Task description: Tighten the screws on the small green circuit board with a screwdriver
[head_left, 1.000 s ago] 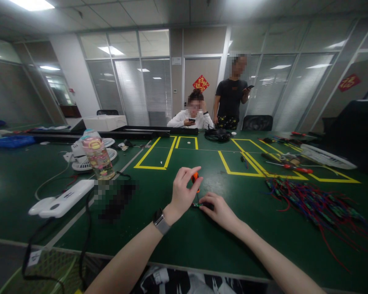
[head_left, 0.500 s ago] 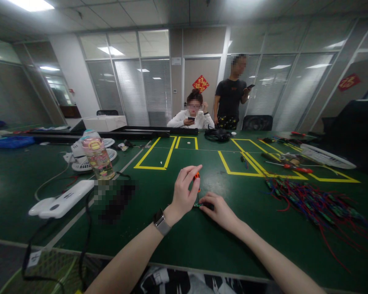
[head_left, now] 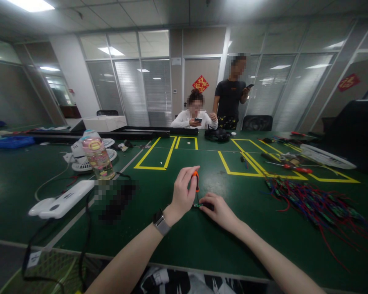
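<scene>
My left hand (head_left: 183,191) is closed around the handle of an orange and black screwdriver (head_left: 197,187). The screwdriver stands nearly upright, its thin shaft pointing down at a small green circuit board (head_left: 198,205). Whether the tip touches a screw is too small to see. My right hand (head_left: 216,208) rests on the table to the right, its fingers pinching the board's right end and hiding part of it. A dark piece shows under those fingers.
On the right lies a heap of circuit boards with red and blue wires (head_left: 313,204). Beyond it are tools and a red-handled screwdriver (head_left: 297,168). A water bottle (head_left: 98,157) and a white device (head_left: 63,200) are at left. Two people are across the green table (head_left: 171,245).
My left fingers have shifted slightly around the screwdriver, so more of its orange handle shows. My right hand and the board stay in place. The seated person has lowered a hand from the head.
</scene>
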`<move>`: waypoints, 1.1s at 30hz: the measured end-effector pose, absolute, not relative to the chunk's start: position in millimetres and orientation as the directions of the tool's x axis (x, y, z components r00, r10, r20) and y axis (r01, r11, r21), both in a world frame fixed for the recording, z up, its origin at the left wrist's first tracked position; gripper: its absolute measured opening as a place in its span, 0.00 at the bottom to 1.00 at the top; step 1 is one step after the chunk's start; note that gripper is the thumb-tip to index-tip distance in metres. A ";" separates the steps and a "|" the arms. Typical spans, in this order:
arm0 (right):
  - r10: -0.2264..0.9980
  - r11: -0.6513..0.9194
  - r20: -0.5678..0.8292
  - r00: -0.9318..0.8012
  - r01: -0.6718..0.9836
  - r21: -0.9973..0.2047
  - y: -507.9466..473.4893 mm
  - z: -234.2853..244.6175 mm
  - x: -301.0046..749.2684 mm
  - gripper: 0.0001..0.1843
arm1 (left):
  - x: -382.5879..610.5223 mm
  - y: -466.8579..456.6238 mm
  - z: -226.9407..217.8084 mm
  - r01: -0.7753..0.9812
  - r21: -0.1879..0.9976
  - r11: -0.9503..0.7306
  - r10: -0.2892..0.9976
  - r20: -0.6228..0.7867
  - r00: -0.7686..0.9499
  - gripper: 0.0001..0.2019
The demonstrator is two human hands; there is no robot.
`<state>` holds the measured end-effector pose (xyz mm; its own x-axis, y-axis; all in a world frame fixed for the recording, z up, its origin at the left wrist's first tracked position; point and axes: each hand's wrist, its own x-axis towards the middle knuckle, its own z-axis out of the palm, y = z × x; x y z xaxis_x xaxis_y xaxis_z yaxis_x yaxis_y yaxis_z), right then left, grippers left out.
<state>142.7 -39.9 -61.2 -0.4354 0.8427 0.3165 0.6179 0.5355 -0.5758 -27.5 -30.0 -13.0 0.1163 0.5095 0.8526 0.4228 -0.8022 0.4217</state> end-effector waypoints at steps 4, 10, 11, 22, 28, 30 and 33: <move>0.839 0.541 0.316 -0.444 0.612 -0.577 -39.2 -62.6 142.8 0.08 | -26.6 -28.9 -11.1 0.455 0.416 -0.787 0.514 0.850 0.113 0.12; 0.840 0.539 0.313 -0.443 0.617 -0.574 -39.8 -59.9 142.3 0.08 | -27.5 -26.2 -13.1 0.456 0.420 -0.784 0.499 0.864 0.062 0.07; 0.842 0.536 0.310 -0.441 0.621 -0.572 -40.0 -59.3 142.2 0.08 | -27.6 -26.2 -13.7 0.451 0.420 -0.788 0.498 0.864 0.066 0.07; 0.841 0.537 0.313 -0.442 0.604 -0.589 -39.5 -61.3 143.1 0.08 | -27.4 -25.6 -12.4 0.308 0.534 -0.787 0.595 0.789 0.153 0.16; 0.839 0.542 0.325 -0.436 0.612 -0.576 -38.4 -63.1 143.0 0.07 | -25.6 -26.3 -15.2 0.338 0.445 -0.829 0.505 0.856 0.111 0.09; 0.836 0.546 0.330 -0.438 0.610 -0.574 -38.2 -63.5 143.2 0.07 | -24.0 -26.7 -16.2 0.342 0.445 -0.828 0.502 0.859 0.098 0.09; 0.833 0.550 0.328 -0.445 0.604 -0.577 -38.3 -63.6 143.6 0.07 | -23.3 -28.1 -15.3 0.291 0.491 -0.821 0.542 0.830 0.132 0.12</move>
<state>143.6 -38.3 -63.6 -0.4452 0.8331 0.3283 0.6041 0.5501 -0.5766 -23.3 -28.1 -15.3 0.1322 0.5423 0.8297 0.2909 -0.8214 0.4905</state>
